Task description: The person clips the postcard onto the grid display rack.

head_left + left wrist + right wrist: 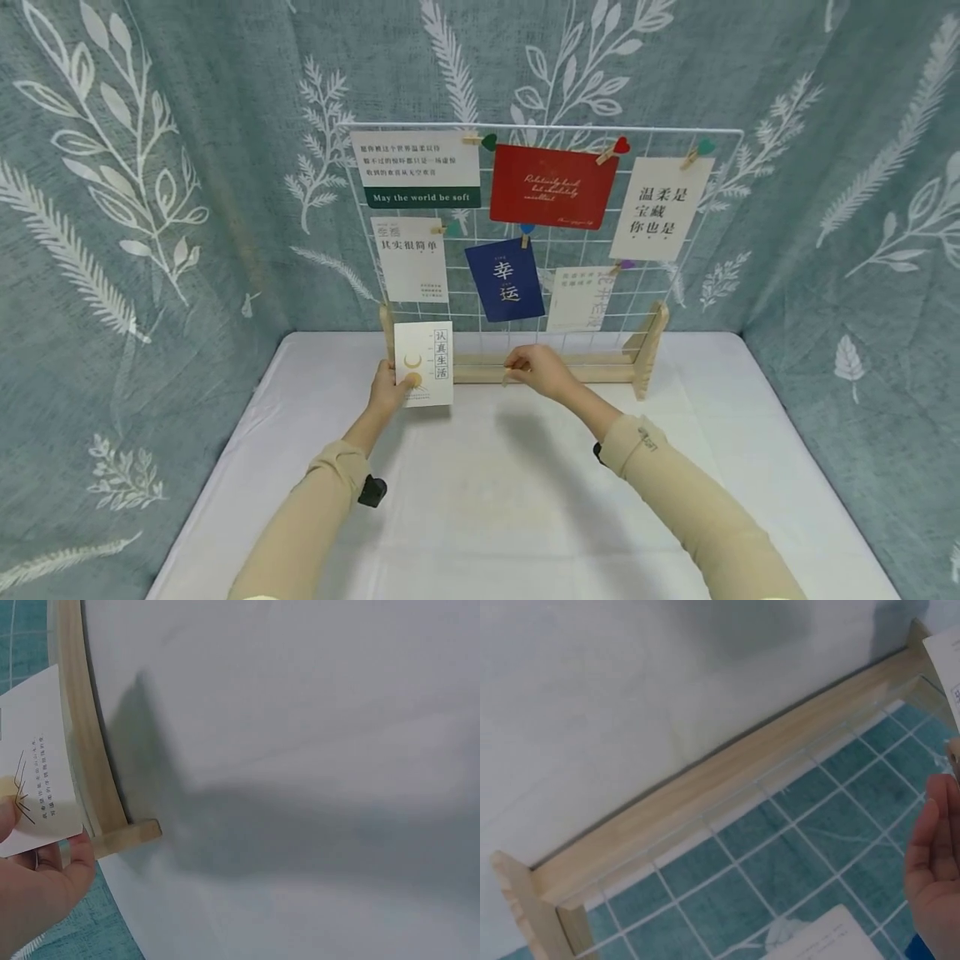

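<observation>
My left hand (387, 390) grips a white postcard (424, 342) by its lower left edge, thumb on the front and fingers behind. The card stands upright before the lower left of a white wire grid rack (480, 310). In the left wrist view the postcard (34, 761) is partly cut off, and the left hand (45, 896) holds its lower edge. To the right, my right hand (542, 372) pinches a small wooden clothespin (954, 754), mostly hidden by the fingers. That hand is in front of the rack's wooden base bar (592, 374), below a blue card (504, 281).
Several cards hang on the grid by clothespins with coloured hearts, among them a red card (553, 185) and a green-and-white card (417, 169). Wooden feet (651, 350) carry the rack on a white-covered table (480, 517). A patterned teal curtain (225, 167) surrounds it.
</observation>
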The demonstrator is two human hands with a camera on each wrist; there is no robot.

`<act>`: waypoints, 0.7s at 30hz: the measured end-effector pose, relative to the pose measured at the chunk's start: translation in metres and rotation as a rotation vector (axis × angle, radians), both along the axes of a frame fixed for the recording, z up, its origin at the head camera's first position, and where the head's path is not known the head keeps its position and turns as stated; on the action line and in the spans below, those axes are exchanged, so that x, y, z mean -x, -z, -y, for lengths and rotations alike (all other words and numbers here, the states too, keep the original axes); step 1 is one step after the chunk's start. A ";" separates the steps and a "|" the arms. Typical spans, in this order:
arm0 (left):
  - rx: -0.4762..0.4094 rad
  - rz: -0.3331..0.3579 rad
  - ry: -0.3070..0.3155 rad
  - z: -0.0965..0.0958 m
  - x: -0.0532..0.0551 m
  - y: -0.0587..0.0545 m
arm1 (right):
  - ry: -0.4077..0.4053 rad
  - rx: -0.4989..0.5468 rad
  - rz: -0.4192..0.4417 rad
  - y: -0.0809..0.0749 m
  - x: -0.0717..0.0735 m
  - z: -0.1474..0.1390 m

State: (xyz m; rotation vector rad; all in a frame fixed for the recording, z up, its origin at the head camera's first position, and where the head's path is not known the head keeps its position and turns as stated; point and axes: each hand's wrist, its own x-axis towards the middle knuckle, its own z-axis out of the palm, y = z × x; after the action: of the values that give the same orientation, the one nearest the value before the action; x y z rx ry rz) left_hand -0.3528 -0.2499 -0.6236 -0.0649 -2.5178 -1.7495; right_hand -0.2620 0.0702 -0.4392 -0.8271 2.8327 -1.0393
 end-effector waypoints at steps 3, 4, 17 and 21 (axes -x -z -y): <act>0.011 -0.006 -0.014 -0.002 -0.003 -0.008 | -0.005 0.012 -0.002 -0.003 0.002 0.006; 0.025 -0.004 -0.019 -0.005 -0.008 -0.018 | -0.004 0.016 -0.004 -0.005 0.003 0.008; 0.075 0.138 0.016 -0.047 -0.067 -0.127 | 0.052 0.008 -0.114 -0.020 0.015 0.040; -0.045 0.046 0.079 -0.031 -0.032 -0.081 | 0.050 -0.004 -0.158 -0.025 0.019 0.046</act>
State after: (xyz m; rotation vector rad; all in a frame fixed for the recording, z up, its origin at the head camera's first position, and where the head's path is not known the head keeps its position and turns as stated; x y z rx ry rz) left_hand -0.3211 -0.2184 -0.5428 -0.1253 -2.5390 -1.8575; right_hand -0.2807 0.0237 -0.4143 -0.8811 2.9995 -1.0173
